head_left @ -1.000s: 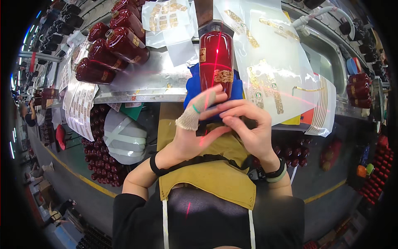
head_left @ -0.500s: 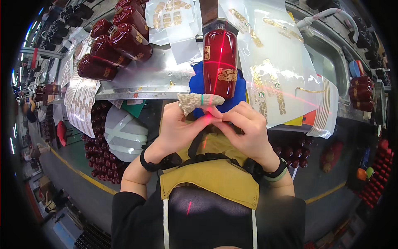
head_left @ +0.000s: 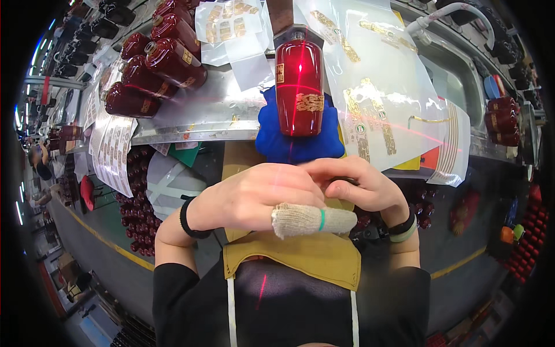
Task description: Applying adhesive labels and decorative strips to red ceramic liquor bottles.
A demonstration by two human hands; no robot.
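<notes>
First speaker: Where is the bottle?

Second speaker: The dark red bottle (head_left: 299,81), glossy with gold designs, lies on a crumpled blue cloth (head_left: 326,144). Its neck points away from the person, and red light lines cross it.

First speaker: And the hands?

Second speaker: Both are on the near side of the bottle, apart from it, between its base and the person's body. The left hand (head_left: 248,196) and the right hand (head_left: 370,188) are together, overlapping, fingers bent toward each other. A knitted finger cover (head_left: 312,220) with a green band is on one digit of the left hand, pointing toward the right. The fingertips are partly hidden, so whether they pinch anything cannot be told.

First speaker: What surrounds the bottle?

Second speaker: Left of the bottle, more red bottles (head_left: 153,69) cluster on the metal bench (head_left: 199,118). Beyond its left side is a pale sheet (head_left: 250,72) near smaller gold pieces (head_left: 234,29). Right of the bottle, just beside it, spreads a large translucent sheet (head_left: 399,87) bearing gold motifs; farther right lies a striped sheet (head_left: 452,147).
</notes>
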